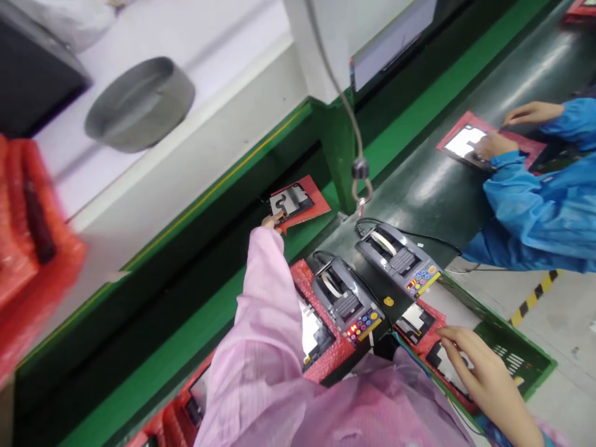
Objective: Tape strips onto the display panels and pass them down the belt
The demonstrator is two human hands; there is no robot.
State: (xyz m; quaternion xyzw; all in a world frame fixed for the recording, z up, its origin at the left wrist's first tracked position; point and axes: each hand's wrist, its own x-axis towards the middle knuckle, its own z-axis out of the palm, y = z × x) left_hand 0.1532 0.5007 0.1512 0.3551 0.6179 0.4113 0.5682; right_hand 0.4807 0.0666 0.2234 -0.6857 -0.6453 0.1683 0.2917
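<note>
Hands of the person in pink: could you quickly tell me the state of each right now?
Left hand: fingertips on the red tray; grip mostly hidden.
Right hand: open, flat on the part, holding nothing.

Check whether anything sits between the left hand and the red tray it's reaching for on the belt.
Nothing visible does. The left hand already touches the near edge of the red tray, with only bare conveyor belt around them. The hanging hook is off to the side.

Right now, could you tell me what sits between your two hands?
In the head view, two grey tape dispensers sit between the left hand on the red tray and the right hand.
</note>
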